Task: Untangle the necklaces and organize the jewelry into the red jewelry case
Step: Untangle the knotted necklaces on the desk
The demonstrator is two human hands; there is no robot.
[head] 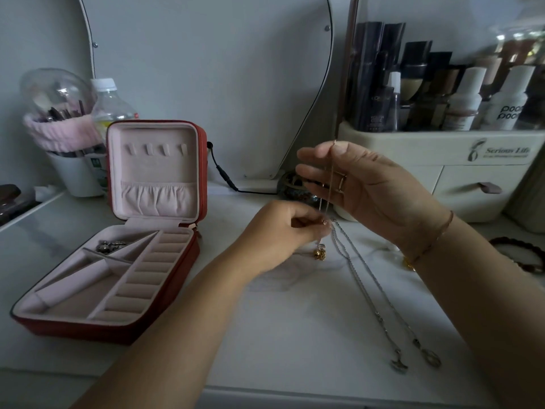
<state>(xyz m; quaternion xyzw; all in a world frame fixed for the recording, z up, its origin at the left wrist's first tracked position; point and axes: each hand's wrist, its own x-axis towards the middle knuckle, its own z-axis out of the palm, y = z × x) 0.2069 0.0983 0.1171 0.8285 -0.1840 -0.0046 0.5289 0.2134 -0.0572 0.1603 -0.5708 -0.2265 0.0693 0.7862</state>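
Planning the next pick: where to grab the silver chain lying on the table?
The silver chain lies flat in two strands, so pinch from above. Probably best at the end fittings nearest the person: bulkiest parts, clear of the left hand and right hand holding the gold necklace at its far end.

A tall mirror with a thin white frame (pixel 206 69) stands at the back of the white tabletop (pixel 295 320); a black cable (pixel 225 178) runs to its base; left of it is a clear plastic water bottle with a white cap (pixel 110 104), just beside a white cup banded in pink fabric (pixel 63 143), full of makeup brushes under a clear dome; on the right, a cream plastic cosmetics organiser with a drawer (pixel 472 184) holds upright dark and white bottles (pixel 466 104).
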